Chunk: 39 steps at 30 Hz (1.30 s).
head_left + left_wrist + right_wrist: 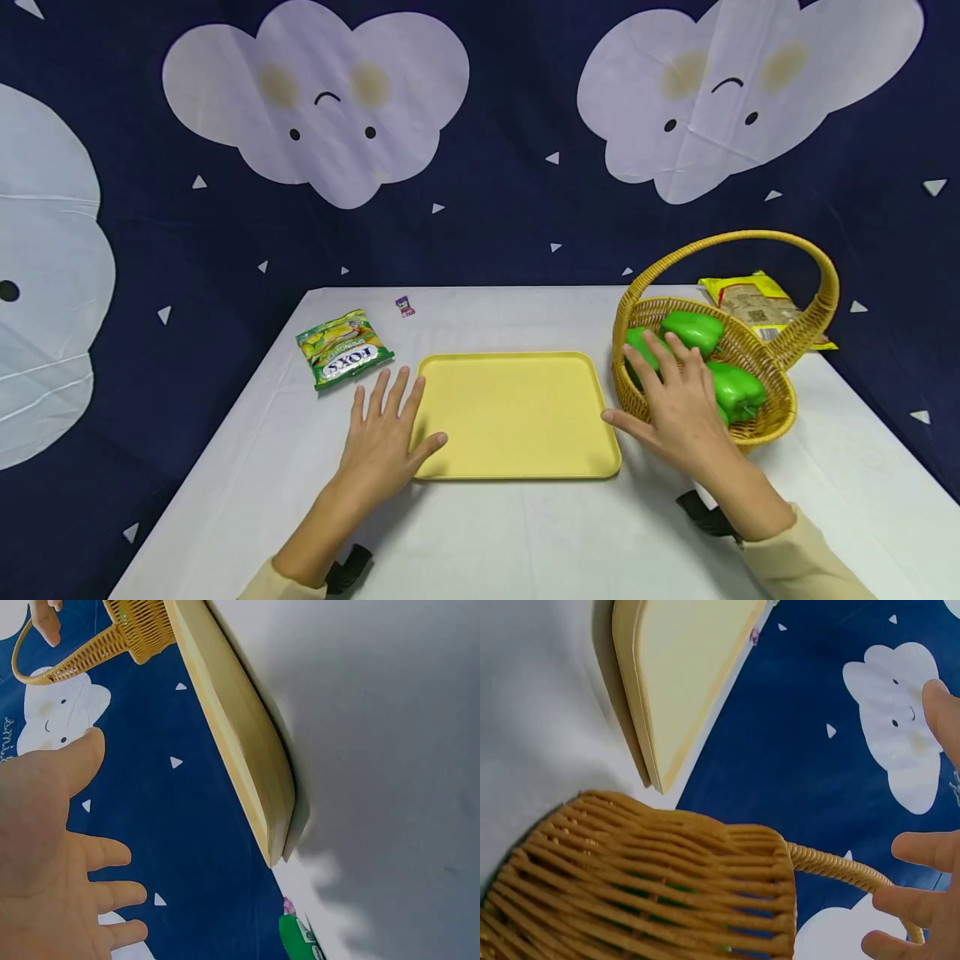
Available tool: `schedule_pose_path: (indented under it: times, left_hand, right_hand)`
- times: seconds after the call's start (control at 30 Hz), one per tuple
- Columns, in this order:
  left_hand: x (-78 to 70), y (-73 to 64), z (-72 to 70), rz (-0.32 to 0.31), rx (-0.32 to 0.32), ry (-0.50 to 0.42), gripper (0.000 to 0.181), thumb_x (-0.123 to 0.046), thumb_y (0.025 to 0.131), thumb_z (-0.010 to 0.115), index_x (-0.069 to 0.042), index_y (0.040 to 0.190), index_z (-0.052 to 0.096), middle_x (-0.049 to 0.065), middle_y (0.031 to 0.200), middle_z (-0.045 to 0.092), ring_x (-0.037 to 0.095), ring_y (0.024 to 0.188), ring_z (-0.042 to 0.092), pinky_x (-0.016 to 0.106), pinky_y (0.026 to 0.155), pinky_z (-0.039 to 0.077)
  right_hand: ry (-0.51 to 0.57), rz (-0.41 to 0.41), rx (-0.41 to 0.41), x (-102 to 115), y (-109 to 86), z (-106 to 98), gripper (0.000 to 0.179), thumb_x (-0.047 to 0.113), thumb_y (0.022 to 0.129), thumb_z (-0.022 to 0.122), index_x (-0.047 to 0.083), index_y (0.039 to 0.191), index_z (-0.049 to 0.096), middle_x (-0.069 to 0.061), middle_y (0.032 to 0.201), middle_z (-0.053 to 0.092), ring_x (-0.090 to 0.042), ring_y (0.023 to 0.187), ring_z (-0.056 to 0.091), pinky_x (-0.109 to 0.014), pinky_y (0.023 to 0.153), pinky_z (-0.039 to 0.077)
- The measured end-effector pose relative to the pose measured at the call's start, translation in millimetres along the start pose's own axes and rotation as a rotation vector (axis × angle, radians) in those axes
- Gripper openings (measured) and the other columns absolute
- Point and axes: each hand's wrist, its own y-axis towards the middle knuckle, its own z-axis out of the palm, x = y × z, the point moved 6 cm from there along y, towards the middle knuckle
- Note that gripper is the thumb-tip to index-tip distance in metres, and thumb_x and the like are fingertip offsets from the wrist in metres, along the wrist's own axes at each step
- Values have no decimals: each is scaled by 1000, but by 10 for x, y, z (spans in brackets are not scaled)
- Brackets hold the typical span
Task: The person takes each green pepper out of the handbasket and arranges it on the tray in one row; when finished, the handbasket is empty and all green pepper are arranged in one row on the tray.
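Note:
A yellow tray (pixel 517 417) lies in the middle of the white table, nothing on it. Over its left edge my left hand (pixel 381 450) hovers with fingers spread, holding nothing; the left wrist view shows that hand (pixel 52 877) apart from the tray (pixel 247 742). To the right stands a wicker basket (pixel 780 408) with several green bell peppers (pixel 692 332) in it. My right hand (pixel 682 404), fingers spread, is over the basket's near left side and hides part of the peppers. In the right wrist view its fingers (pixel 922 851) are above the basket (pixel 667 862), gripping nothing.
A green and yellow Fox's snack bag (pixel 345 348) lies at the left, with a tiny purple packet (pixel 405 306) behind it. Behind the basket rests a yellow-topped clear bag (pixel 757 304). The basket's tall arched handle (pixel 735 237) rises above it. A dark cloud-patterned cloth hangs behind.

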Motion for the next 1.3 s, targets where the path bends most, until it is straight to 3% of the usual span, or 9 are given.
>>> schedule_pose_path:
  times: [0.37, 0.9, 1.3]
  left_hand:
    - [62, -38, 10, 16, -10, -68, 78, -53, 87, 57, -11, 148, 31, 13, 156, 25, 36, 145, 14, 59, 113, 11]
    - [160, -71, 40, 9, -2, -131, 76, -47, 86, 61, -9, 146, 34, 14, 152, 32, 38, 141, 22, 59, 109, 20]
    - [236, -75, 53, 5, 4, -218, 71, -41, 86, 64, -8, 143, 39, 14, 146, 41, 34, 132, 34, 55, 99, 31]
  right_hand:
    - [52, 21, -24, -96, 21, -100, 84, 53, 76, 70, 12, 143, 39, -15, 152, 29, -42, 137, 23, -68, 98, 23]
    - [146, 85, -7, -272, 11, -155, 81, 45, 80, 70, 13, 145, 36, -22, 144, 37, -46, 127, 29, -66, 98, 22]
    - [156, 111, -1, -393, -7, -152, 75, 43, 80, 71, 4, 137, 44, -24, 134, 45, -45, 117, 34, -61, 93, 26]
